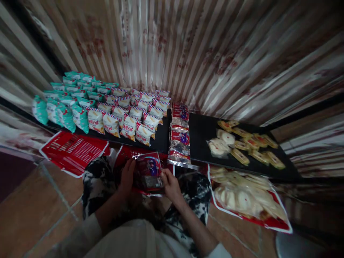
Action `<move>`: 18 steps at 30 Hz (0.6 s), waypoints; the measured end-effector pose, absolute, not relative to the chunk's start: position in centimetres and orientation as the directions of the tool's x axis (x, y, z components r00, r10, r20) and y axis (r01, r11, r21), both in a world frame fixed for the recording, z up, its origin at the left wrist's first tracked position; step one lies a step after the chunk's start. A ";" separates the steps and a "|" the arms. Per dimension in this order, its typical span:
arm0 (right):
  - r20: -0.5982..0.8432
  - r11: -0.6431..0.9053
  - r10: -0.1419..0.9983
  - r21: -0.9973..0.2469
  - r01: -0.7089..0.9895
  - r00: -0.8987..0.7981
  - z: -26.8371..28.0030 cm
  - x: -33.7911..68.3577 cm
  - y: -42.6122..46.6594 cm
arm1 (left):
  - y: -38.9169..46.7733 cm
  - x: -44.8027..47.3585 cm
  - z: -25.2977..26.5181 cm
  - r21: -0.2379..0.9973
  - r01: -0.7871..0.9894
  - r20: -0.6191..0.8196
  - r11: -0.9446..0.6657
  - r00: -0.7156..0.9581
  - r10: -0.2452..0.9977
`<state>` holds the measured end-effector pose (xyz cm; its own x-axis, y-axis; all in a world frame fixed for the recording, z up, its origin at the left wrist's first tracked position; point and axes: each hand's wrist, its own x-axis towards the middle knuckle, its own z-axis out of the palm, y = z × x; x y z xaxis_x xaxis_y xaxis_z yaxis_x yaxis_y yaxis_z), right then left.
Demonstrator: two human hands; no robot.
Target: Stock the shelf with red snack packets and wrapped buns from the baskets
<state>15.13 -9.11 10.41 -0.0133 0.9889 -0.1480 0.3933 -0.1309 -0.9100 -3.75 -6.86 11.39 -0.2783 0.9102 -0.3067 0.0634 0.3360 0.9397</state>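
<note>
Red packet clasped between left grip and right grip, near the shelf's front edge; one basket holds pale packs!

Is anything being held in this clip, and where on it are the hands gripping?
Yes, a dark red packet: the left hand holds its left edge and the right hand its right edge.

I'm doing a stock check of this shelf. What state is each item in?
Held red packet: gripped at both sides by left hand and right hand
Teal bags: puffed, in rows
White snack bags: puffed, in rows
Shelf's red packets: lying in a column
Yellow-wrapped packs: lying scattered
Right-hand basket: filled with pale packages
</note>
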 end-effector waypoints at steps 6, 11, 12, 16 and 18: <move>-0.188 -0.208 0.969 -0.971 0.119 0.160 13.7 16.6 -8.3 | -7.5 -0.8 14.1 0.931 -0.079 -0.354 0.355 0.033 0.935; -0.212 -0.216 0.954 -0.976 -0.006 0.213 16.0 18.6 -7.4 | -6.6 2.0 15.6 0.969 0.078 -0.239 0.233 0.069 0.969; -0.219 -0.215 0.951 -0.976 -0.040 0.218 16.3 19.0 -7.2 | -6.3 2.6 15.9 0.975 0.094 -0.207 0.202 0.049 0.977; -0.259 -0.218 0.934 -0.959 -0.180 0.246 17.1 20.7 -6.8 | -4.2 5.1 17.1 0.987 0.029 -0.157 0.155 0.078 0.984; -0.270 -0.214 0.926 -0.951 -0.224 0.264 17.5 21.5 -6.3 | -2.9 6.6 17.5 0.986 -0.003 -0.165 0.166 0.124 0.979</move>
<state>21.52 -6.30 17.47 0.2642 0.9258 -0.2704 -0.2243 -0.2137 -0.9508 6.56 -2.87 17.54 0.1237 0.9786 -0.1645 -0.0027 0.1661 0.9861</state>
